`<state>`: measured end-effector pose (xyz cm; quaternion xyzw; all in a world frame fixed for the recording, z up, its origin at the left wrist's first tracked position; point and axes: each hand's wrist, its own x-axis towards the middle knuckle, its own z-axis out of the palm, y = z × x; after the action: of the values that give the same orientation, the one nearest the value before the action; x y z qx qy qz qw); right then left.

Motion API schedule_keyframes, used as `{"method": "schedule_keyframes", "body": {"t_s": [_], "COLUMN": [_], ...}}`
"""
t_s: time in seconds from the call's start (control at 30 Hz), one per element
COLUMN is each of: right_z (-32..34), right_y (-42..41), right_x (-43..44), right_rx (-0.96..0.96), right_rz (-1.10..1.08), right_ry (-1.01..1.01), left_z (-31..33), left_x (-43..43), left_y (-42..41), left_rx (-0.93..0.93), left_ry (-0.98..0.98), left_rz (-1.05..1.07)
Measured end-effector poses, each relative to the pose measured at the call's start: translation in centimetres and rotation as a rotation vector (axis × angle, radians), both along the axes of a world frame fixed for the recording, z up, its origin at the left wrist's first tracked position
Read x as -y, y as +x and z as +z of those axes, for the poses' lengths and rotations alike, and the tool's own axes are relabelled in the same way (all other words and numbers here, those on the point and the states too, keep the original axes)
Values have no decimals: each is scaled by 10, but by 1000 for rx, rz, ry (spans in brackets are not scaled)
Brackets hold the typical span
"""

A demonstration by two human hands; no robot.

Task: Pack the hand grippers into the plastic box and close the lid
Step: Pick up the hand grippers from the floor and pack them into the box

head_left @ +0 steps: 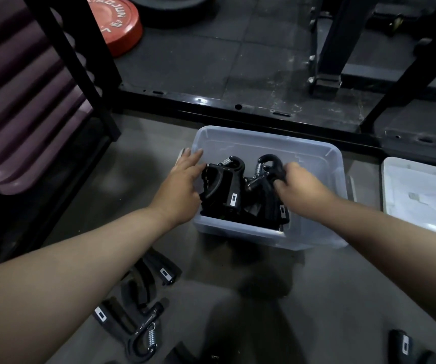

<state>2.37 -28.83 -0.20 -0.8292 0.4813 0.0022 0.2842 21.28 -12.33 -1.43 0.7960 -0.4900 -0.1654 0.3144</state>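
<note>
A clear plastic box [314, 158] stands open on the grey floor, with several black hand grippers piled in its near half. My left hand [182, 185] reaches over the box's left wall, fingers spread, resting against a black hand gripper [224, 179] with a steel spring. My right hand [301, 185] is closed around another black hand gripper [266, 166] inside the box. More loose hand grippers [138, 311] lie on the floor under my left forearm. One more hand gripper [402, 348] lies at the lower right. The translucent lid [422, 195] lies flat to the right of the box.
A black steel rack frame [237, 106] runs across the floor just behind the box. A red weight plate [119, 22] lies at the back left. Purple mats [19, 101] are stacked on the left.
</note>
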Motion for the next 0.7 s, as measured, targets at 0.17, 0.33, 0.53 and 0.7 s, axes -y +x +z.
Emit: {"method": "schedule_keyframes", "body": {"t_s": [0.17, 0.33, 0.53, 0.7], "right_z": [-5, -29, -42, -34], "right_y": [-3, 12, 13, 14], "right_x": [12, 5, -7, -5], "right_rx": [251, 88, -133, -138], "right_rz": [-459, -423, -244, -296], "right_ry": [409, 295, 249, 308], "left_z": [-2, -2, -5, -5], "left_x": [1, 1, 1, 1], "left_y": [0, 1, 1, 2], "left_rx": [1, 10, 20, 31], "left_ry": [-12, -14, -31, -24], "left_rz": [9, 8, 6, 12]}}
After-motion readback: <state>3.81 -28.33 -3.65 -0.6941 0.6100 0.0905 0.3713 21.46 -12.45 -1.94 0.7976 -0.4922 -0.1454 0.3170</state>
